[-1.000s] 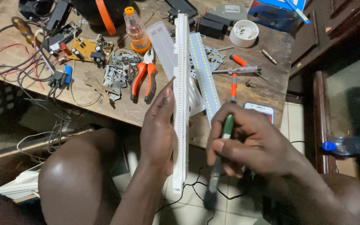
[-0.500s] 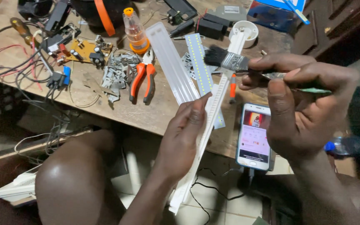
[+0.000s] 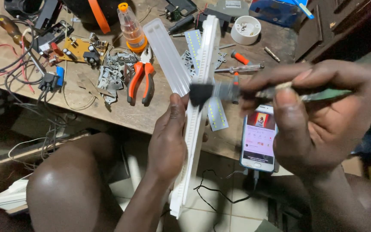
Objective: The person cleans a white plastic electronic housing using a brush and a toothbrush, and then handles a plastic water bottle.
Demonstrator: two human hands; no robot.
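Electronics repair workshop: wooden bench (image 3: 121,112) strewn with pliers (image 3: 140,80), circuit board (image 3: 79,49), loose wires (image 3: 9,64), screwdrivers (image 3: 239,68).

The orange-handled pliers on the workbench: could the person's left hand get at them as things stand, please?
Probably not yet: the left hand is wrapped around the long white light housing. The pliers lie uncovered close by, so the path itself looks free.

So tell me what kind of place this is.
Probably a small electronics repair bench. The worn wooden table is strewn with a circuit board, orange-handled pliers, LED strips and loose wires.
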